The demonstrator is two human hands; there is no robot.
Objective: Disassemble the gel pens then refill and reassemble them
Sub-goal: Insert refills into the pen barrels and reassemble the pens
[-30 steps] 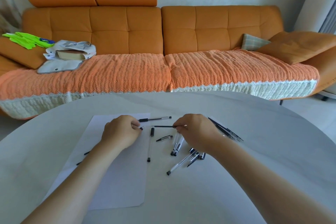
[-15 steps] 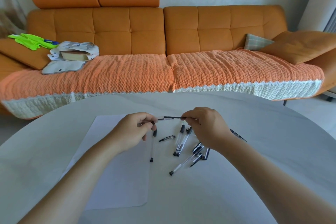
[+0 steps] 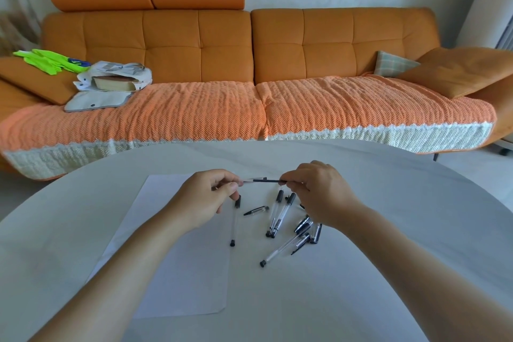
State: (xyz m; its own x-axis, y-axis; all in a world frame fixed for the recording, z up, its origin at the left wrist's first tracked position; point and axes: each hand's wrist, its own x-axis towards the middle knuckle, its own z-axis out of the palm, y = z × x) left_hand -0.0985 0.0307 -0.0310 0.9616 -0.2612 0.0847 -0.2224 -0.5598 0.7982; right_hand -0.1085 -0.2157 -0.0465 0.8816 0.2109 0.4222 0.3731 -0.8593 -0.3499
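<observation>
Nearest the camera a white sheet of paper [image 3: 177, 272] lies flat on the pale round surface [image 3: 374, 300], under the left forearm. Just beyond its right edge the gel pens are scattered: one clear-barrelled pen [image 3: 280, 251] lies slanted nearest the viewer, a small cluster of black-gripped pens [image 3: 308, 228] sits partly under the right wrist, a pair of capped pens [image 3: 277, 212] lies side by side, a loose cap [image 3: 256, 211] lies beside them, and a single long pen [image 3: 234, 221] lies along the edge of the paper. Above these, both hands are raised off the surface and hold a thin black refill [image 3: 266, 181] level between them: the left hand [image 3: 206, 197] has its fingers curled and pinches one end, the right hand [image 3: 319, 191] pinches the other end with curled fingertips. A bit of clear plastic shows at the left end, too small to tell what it is. Behind the surface stands an orange sofa [image 3: 249, 50] with a knitted orange throw [image 3: 194, 111] over the seat, a white bag [image 3: 113, 78] holding a book, bright green fabric [image 3: 50, 61], and a checked cushion [image 3: 394, 64] at the right
</observation>
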